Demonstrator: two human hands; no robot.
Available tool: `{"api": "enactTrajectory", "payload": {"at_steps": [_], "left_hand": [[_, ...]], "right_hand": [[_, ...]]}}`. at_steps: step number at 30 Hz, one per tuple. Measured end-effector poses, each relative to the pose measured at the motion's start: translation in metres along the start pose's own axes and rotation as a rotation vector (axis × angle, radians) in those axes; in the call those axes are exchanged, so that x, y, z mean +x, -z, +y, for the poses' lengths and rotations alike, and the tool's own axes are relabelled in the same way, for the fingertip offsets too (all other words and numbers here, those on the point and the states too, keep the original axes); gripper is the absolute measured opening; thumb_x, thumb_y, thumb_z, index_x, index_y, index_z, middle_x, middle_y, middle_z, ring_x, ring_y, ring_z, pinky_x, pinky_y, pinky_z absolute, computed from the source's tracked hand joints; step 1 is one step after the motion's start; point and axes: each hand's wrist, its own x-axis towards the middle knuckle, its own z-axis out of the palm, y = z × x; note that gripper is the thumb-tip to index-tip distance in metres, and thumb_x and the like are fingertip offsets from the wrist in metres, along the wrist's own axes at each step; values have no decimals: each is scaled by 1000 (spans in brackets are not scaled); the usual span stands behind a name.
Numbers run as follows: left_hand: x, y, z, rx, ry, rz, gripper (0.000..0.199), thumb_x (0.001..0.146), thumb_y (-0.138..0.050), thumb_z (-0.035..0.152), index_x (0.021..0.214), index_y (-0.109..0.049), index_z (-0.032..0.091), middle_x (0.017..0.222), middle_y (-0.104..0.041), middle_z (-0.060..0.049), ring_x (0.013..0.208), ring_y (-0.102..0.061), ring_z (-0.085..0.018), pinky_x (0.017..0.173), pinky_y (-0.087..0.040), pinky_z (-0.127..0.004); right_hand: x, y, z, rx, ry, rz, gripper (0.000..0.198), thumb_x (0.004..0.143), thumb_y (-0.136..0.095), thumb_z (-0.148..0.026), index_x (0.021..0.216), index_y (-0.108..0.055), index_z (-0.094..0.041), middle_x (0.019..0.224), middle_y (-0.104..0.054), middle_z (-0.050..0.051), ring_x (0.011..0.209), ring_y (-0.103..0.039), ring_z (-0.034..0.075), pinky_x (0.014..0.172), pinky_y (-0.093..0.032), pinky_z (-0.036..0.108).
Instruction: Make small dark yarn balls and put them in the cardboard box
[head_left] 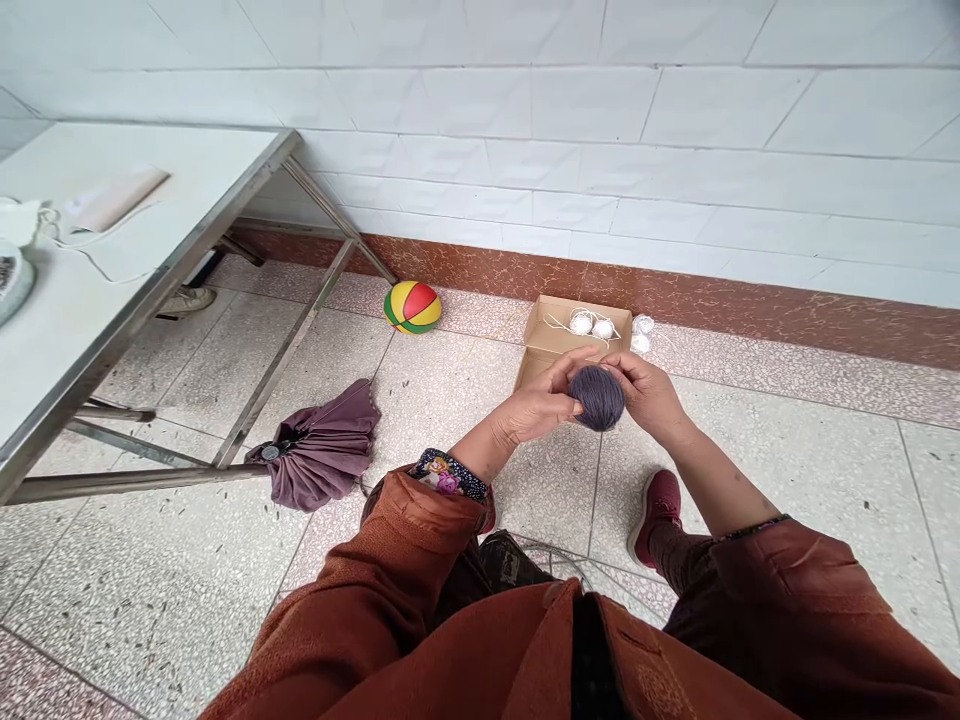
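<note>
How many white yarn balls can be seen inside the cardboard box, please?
2: a left ball and, beside it, a right ball, inside the box. The left hand blocks part of it; more may be hidden.

The yarn ball in the grip is dark greyish purple; beyond it, white balls show against a tan box. Left of the grip, a ball is panelled red, yellow and green, an umbrella dusky purple. Behind the grip, a rust-brown sleeve meets a black, pink-flowered cuff.

The yarn ball looks matt and fibrous.
</note>
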Motion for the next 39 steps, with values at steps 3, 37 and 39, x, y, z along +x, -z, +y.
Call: {"api": "enactTrajectory", "payload": {"at_steps": [3,37,39], "left_hand": [[4,5,1,-54,-36,117,58,65,-77,21,122,-63,21,120,-65,-9,111,-62,-25,95,-48,-38],[13,17,-2,55,-197,358,56,62,-77,17,116,-63,22,115,-65,-5,108,-61,-18,101,-44,-35],[14,18,-4,194,-176,422,57,60,-75,16,116,-62,21,112,-66,-4,106,-60,-19,101,-43,-35]], "right_hand": [[-2,-1,0,-91,17,-72,23,96,-51,-37,84,-63,-22,77,-68,3,69,-60,19,66,-44,31],[-7,3,-12,18,24,-294,31,94,-58,-47,75,-61,-22,70,-61,1,65,-54,17,62,-42,30],[-8,7,-16,115,20,-312,30,93,-62,-49,80,-66,-22,74,-63,1,67,-55,16,63,-43,30]]}}
